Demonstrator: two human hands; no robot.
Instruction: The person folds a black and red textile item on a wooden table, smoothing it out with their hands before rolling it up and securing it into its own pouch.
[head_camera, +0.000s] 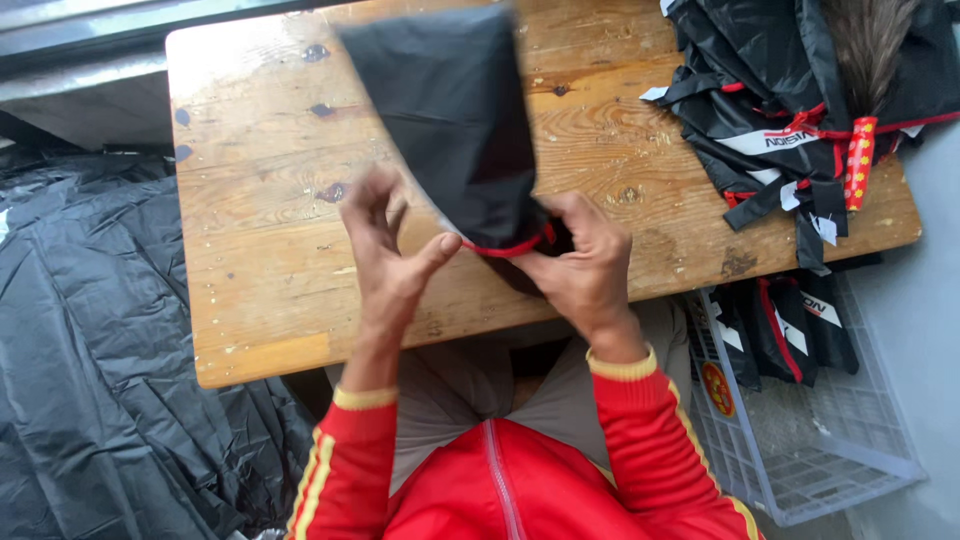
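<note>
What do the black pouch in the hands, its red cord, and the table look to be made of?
Black pouch: thin synthetic fabric, probably; matte, softly creased.
Red cord: looks like a thin textile drawstring.
Table: bare wood, with visible grain, knots and stains.

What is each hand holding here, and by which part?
Right hand grips the black drawstring bag at its gathered neck; left hand pinches its red drawstring.
</note>
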